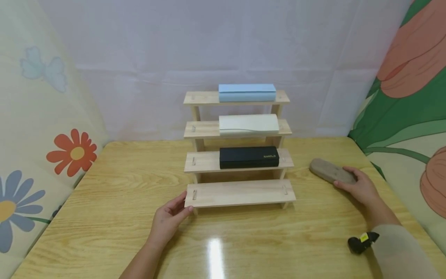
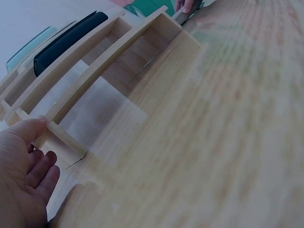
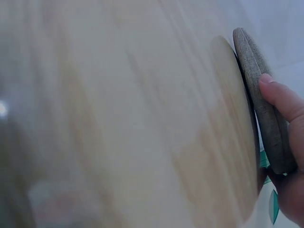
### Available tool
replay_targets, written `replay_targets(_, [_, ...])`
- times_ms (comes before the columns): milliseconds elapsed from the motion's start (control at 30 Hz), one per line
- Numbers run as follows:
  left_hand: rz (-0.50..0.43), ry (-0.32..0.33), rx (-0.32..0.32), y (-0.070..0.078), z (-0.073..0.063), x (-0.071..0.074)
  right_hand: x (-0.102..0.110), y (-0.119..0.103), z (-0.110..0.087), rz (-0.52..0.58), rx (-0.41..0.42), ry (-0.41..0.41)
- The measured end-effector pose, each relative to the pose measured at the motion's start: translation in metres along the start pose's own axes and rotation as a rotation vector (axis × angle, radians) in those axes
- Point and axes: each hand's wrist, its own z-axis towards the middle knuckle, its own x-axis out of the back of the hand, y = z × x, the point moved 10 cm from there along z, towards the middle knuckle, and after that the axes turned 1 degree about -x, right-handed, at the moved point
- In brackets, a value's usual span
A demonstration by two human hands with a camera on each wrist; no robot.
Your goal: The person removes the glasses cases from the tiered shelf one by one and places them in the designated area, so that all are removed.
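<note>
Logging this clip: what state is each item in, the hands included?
Wooden rack: standing upright.
Blue case: closed, on the top shelf.
White case: closed, second shelf.
Black case: closed, third shelf.
Grey-brown case: closed, held; whether lifted is unclear.
Left hand: holding the rack's lower left corner.
Right hand: gripping the grey-brown case.

Matt wooden rack point(image 1: 240, 193), glossy tabletop point(image 1: 115, 205)

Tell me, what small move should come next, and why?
Perhaps the right hand should bring the brown case it holds toward the bottom shelf: nothing lies there, while the blue case, white case and black case each sit on their own shelf above.
</note>
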Motion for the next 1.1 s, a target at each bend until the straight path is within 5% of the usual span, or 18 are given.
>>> replay_targets(1100, [-0.013,-0.016,0.010,0.001,0.000,-0.001,0.013,0.021,-0.014,0.041,-0.040,0.066])
